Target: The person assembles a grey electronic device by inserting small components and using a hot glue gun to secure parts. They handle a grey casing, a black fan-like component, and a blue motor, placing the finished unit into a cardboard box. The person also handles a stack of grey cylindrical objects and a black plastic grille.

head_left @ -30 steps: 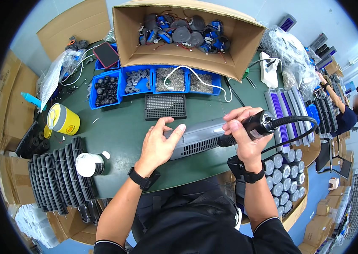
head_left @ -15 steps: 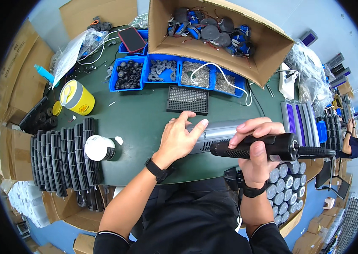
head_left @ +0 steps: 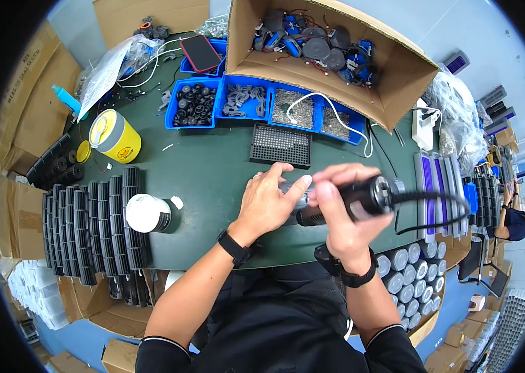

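black cylindrical corded power tool (head_left: 371,199) | right of centre, nose leftward || grey slotted plastic housing (head_left: 301,202) | centre, mostly hidden

From the left of two cameras worn on the person's head, the view looks steeply down and forward through a wide fisheye lens, its straight edges bowing toward a dark rim. It sits close above the table (head_left: 206,165), left hand (head_left: 267,206) and right hand (head_left: 348,231) near mid-frame, dark shirt (head_left: 262,323) along the lower edge.
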The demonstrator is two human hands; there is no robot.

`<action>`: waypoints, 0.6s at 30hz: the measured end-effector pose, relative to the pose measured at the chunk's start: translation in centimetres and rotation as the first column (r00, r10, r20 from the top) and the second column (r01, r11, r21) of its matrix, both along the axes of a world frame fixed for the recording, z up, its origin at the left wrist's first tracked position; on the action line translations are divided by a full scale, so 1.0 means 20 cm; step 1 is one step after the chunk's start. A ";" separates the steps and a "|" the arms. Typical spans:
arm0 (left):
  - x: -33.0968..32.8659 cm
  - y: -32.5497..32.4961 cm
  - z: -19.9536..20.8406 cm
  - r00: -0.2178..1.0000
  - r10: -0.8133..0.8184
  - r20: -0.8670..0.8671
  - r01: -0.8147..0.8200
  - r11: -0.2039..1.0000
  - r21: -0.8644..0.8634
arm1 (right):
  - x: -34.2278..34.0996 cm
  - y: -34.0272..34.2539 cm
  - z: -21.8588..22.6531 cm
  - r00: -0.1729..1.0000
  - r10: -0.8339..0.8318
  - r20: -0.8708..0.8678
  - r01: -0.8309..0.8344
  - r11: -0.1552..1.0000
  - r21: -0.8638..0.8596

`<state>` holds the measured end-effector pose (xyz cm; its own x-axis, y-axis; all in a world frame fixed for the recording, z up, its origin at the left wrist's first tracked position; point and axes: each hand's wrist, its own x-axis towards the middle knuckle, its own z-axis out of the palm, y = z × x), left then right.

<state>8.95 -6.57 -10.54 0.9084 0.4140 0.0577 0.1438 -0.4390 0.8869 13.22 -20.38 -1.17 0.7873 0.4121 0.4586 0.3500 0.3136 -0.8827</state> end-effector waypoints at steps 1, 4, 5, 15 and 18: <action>0.00 0.00 0.00 1.000 0.004 -0.014 -0.004 1.000 0.000 | 0.01 0.01 0.03 0.999 -0.047 -0.027 0.043 0.991 -0.127; -0.01 0.00 -0.01 1.000 0.002 -0.005 -0.002 1.000 0.031 | 0.02 0.01 -0.01 0.996 -0.015 0.083 0.019 0.998 -0.055; -0.01 0.00 -0.01 1.000 -0.008 0.028 0.007 0.998 0.060 | 0.00 0.00 -0.04 0.985 0.009 0.171 -0.005 1.000 -0.021; -0.01 0.00 -0.02 1.000 0.011 0.024 -0.013 0.998 0.062 | 0.01 0.04 -0.06 0.986 0.122 0.117 -0.137 0.982 0.129; -0.01 0.00 0.00 1.000 0.002 0.022 -0.003 0.999 0.048 | 0.00 0.02 -0.07 0.990 0.106 0.091 -0.117 0.985 0.127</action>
<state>8.85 -6.63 -10.47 0.9058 0.4124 0.0973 0.1256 -0.4806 0.8679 13.21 -19.96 -2.48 0.6960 0.4271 0.5772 0.3773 0.4664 -0.8001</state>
